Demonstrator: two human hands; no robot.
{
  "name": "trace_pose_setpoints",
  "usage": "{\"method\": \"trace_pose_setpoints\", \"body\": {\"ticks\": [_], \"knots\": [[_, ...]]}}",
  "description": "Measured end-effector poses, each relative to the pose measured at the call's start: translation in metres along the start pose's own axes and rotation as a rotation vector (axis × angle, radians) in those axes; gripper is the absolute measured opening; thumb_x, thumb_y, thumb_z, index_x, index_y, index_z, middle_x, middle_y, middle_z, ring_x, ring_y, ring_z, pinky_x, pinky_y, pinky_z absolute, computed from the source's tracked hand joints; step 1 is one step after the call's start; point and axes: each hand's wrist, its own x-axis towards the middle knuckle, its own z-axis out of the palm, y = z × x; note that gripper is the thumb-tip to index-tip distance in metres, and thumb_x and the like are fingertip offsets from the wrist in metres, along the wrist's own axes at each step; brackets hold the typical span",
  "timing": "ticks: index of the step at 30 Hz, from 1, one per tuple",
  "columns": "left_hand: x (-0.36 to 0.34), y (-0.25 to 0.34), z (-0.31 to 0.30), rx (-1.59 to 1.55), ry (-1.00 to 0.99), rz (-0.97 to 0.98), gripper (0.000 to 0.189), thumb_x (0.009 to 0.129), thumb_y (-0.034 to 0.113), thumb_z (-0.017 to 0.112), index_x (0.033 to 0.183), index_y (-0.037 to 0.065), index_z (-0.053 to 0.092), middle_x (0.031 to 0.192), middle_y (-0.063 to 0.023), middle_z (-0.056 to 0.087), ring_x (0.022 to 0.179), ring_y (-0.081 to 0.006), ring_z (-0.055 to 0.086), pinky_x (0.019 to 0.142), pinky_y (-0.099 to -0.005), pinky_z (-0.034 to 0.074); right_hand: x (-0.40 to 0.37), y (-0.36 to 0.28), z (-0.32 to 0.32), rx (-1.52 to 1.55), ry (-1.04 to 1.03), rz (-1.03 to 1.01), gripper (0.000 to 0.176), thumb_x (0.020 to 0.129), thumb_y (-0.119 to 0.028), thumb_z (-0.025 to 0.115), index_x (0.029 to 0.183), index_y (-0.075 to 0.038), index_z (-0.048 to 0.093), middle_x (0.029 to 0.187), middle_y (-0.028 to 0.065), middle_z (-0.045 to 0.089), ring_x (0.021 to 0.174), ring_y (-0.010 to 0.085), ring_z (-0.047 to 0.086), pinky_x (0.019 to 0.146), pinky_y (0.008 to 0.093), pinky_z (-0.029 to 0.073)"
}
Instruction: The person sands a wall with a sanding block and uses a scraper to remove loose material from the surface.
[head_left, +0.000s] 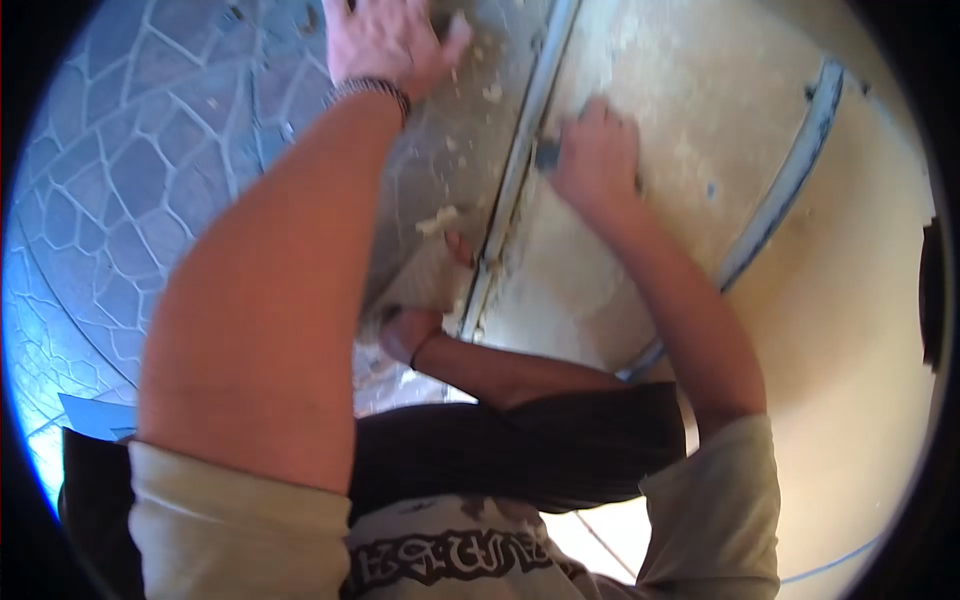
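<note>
Right hand (598,160) at one o'clock clenches a small dark tool (547,155) against a metal strip (510,190); spread left hand (385,40) braces at twelve. Flat, steady strokes seem wisest.

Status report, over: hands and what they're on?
Left hand open, flat on the paving. Right hand shut on a small dark tool by the metal strip. Pale crumbs beside the strip.
</note>
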Motion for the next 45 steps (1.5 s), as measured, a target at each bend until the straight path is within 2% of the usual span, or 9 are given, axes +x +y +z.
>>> {"method": "trace_pose_setpoints", "body": {"ticks": [9, 14, 17, 25, 29, 33, 34, 39, 45], "knots": [[0.002, -0.001, -0.003, -0.093, -0.080, -0.039, 0.076, 0.078, 0.043, 0.056, 0.140, 0.005, 0.035, 0.153, -0.0177, 0.020, 0.143, -0.0325, 0.011, 0.115, -0.0557, 0.000, 0.004, 0.002, -0.014, -0.077, 0.317, -0.113, 0.015, 0.074, -0.013, 0.056, 0.083, -0.005, 0.066, 0.095, 0.0118, 0.056, 0.098, 0.0274, 0.049, 0.082, 0.0396, 0.037], [0.003, 0.047, 0.012, -0.518, 0.356, -0.123, 0.050, 0.081, 0.016, 0.059, 0.126, 0.000, 0.047, 0.141, -0.0247, 0.036, 0.132, -0.0398, 0.032, 0.112, -0.0503, 0.020, 0.005, 0.019, -0.020, -0.146, 0.325, -0.212, 0.015, 0.075, -0.013, 0.056, 0.083, -0.006, 0.066, 0.098, 0.0095, 0.058, 0.108, 0.0255, 0.048, 0.099, 0.0426, 0.033], [-0.024, 0.094, 0.013, -1.063, -0.001, -0.146, 0.052, 0.084, 0.021, 0.059, 0.129, -0.001, 0.045, 0.139, -0.0264, 0.038, 0.128, -0.0390, 0.037, 0.109, -0.0447, 0.026, -0.009, 0.020, -0.014, -0.098, 0.399, -0.177, 0.015, 0.075, -0.014, 0.056, 0.084, -0.007, 0.067, 0.100, 0.0071, 0.059, 0.116, 0.0228, 0.046, 0.107, 0.0435, 0.028], [-0.141, 0.170, 0.020, -1.605, -0.017, -0.480, 0.024, 0.087, 0.022, 0.055, 0.088, -0.001, 0.061, 0.081, -0.0175, 0.057, 0.083, -0.0350, 0.053, 0.079, -0.0391, 0.043, -0.035, 0.015, -0.013, 0.091, 0.575, 0.003, 0.019, 0.076, -0.010, 0.059, 0.091, -0.004, 0.069, 0.107, 0.0104, 0.062, 0.114, 0.0246, 0.053, 0.104, 0.0412, 0.035], [-0.155, 0.193, 0.034, -1.053, 0.200, -0.176, 0.037, 0.091, 0.026, 0.054, 0.116, 0.000, 0.051, 0.101, -0.0236, 0.054, 0.085, -0.0401, 0.053, 0.079, -0.0421, 0.043, -0.104, 0.022, -0.048, 0.284, 0.690, 0.207, 0.012, 0.081, -0.007, 0.059, 0.086, 0.002, 0.065, 0.107, 0.0173, 0.062, 0.105, 0.0288, 0.057, 0.088, 0.0429, 0.044], [-0.135, 0.181, 0.018, -1.070, -0.190, -0.172, 0.058, 0.088, 0.028, 0.058, 0.137, 0.002, 0.040, 0.139, -0.0256, 0.039, 0.127, -0.0376, 0.039, 0.108, -0.0395, 0.029, -0.207, 0.024, -0.090, 0.243, 0.838, 0.543, 0.020, 0.081, 0.003, 0.067, 0.101, 0.002, 0.068, 0.106, 0.0115, 0.067, 0.098, 0.0215, 0.065, 0.084, 0.0281, 0.053], [-0.144, 0.184, 0.020, -1.131, -0.033, -0.141, 0.051, 0.090, 0.024, 0.058, 0.128, -0.005, 0.042, 0.114, -0.0268, 0.054, 0.106, -0.0415, 0.051, 0.093, -0.0422, 0.039, -0.235, 0.029, -0.092, 0.186, 0.870, 0.599, 0.021, 0.081, 0.005, 0.068, 0.103, 0.003, 0.068, 0.107, 0.0112, 0.067, 0.098, 0.0209, 0.065, 0.083, 0.0265, 0.053], [-0.261, 0.178, 0.003, -0.842, -0.514, -0.189, 0.060, 0.094, 0.036, 0.047, 0.138, -0.004, 0.034, 0.115, -0.0312, 0.057, 0.098, -0.0436, 0.060, 0.084, -0.0467, 0.047, -0.311, 0.020, -0.049, -0.326, 1.034, 0.792, 0.014, 0.083, 0.005, 0.066, 0.097, 0.006, 0.068, 0.103, 0.0140, 0.065, 0.094, 0.0233, 0.066, 0.080, 0.0287, 0.056], [-0.317, 0.184, -0.001, -0.936, -0.401, -0.152, 0.059, 0.092, 0.030, 0.051, 0.136, -0.008, 0.036, 0.108, -0.0286, 0.059, 0.093, -0.0435, 0.058, 0.082, -0.0482, 0.044, -0.331, 0.023, -0.033, -0.271, 1.189, 0.575, 0.011, 0.082, 0.009, 0.062, 0.093, 0.010, 0.066, 0.099, 0.0196, 0.063, 0.092, 0.0304, 0.065, 0.080, 0.0365, 0.058]]}}
